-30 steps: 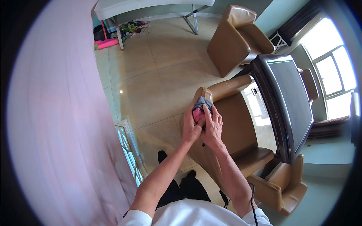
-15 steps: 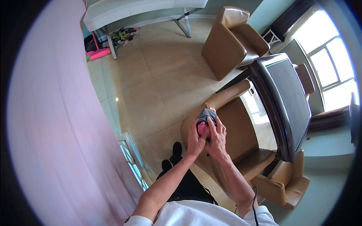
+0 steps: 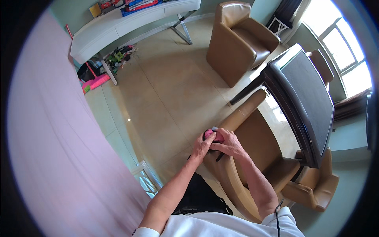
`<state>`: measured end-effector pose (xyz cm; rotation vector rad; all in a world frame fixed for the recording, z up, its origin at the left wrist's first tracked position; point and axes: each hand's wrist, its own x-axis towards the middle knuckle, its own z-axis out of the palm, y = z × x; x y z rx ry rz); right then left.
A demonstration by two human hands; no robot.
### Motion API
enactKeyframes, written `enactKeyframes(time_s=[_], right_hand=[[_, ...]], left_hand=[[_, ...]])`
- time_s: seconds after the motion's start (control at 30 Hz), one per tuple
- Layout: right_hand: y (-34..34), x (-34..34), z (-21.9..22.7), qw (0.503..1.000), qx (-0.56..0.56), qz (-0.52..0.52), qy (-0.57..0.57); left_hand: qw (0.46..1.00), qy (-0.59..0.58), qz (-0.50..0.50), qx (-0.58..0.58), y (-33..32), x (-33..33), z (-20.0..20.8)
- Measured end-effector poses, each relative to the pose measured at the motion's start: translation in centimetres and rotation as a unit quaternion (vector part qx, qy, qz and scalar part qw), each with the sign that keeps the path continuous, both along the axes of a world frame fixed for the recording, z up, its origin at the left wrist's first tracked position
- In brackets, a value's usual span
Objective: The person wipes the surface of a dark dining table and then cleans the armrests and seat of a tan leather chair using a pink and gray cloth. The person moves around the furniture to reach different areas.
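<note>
Both my hands are closed around a small bundled-up cloth (image 3: 218, 137), mostly pink with dark parts and a bit of grey-blue at its top. My left hand (image 3: 201, 146) grips its left side, thumb laid over the pink. From the right, my right hand (image 3: 230, 145) wraps it, with the fingers over its far side. A short dark strip hangs below the bundle. The kind of cloth item cannot be made out. Just beneath my hands is the padded edge of a brown leather armchair (image 3: 252, 138).
A dark table (image 3: 306, 94) stands to the right, with other brown armchairs (image 3: 233, 51) around it. At the far left, a white desk (image 3: 130, 23) carries folded cloths. A pink broom (image 3: 96, 81) and a heap of litter (image 3: 120, 56) lie below it. A pink curtain (image 3: 67, 138) hangs along my left.
My view has shifted, showing more of the desk top. The bundle has turned in my hands: more pink and less grey shows, and my right hand's grip has moved around it.
</note>
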<state>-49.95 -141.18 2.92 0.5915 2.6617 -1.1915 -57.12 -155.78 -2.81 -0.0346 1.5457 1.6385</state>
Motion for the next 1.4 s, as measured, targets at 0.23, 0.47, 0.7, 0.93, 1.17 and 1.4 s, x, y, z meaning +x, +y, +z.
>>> enactKeyframes(time_s=[0.23, 0.47, 0.7, 0.93, 1.17, 1.4], right_hand=[[2.7, -2.7, -2.8, 0.978, -0.169, -0.041, -0.114], [4.1, -3.4, -8.7, 0.963, -0.206, -0.083, -0.153], [4.2, -3.6, -8.7, 0.971, -0.099, -0.102, -0.192], [3.8, -6.8, -5.9, 0.918, -0.175, -0.157, -0.321], [0.7, -11.3, -6.4, 0.785, -0.459, -0.362, -0.202], [1.0, -21.3, -8.6, 0.732, -0.562, -0.382, -0.057]], left_hand=[[0.991, -0.11, -0.038, -0.06, 1.3, -1.1, -4.6], [0.99, -0.098, -0.06, -0.076, 1.8, -1.5, -8.7], [0.97, -0.128, -0.201, -0.055, 2.6, -3.3, -11.9], [0.899, -0.274, -0.341, -0.001, 1.6, -8.6, -8.0], [0.913, -0.196, -0.355, -0.047, 0.3, -17.3, -8.6], [0.94, 0.131, -0.277, -0.151, 2.1, -27.2, -10.7]])
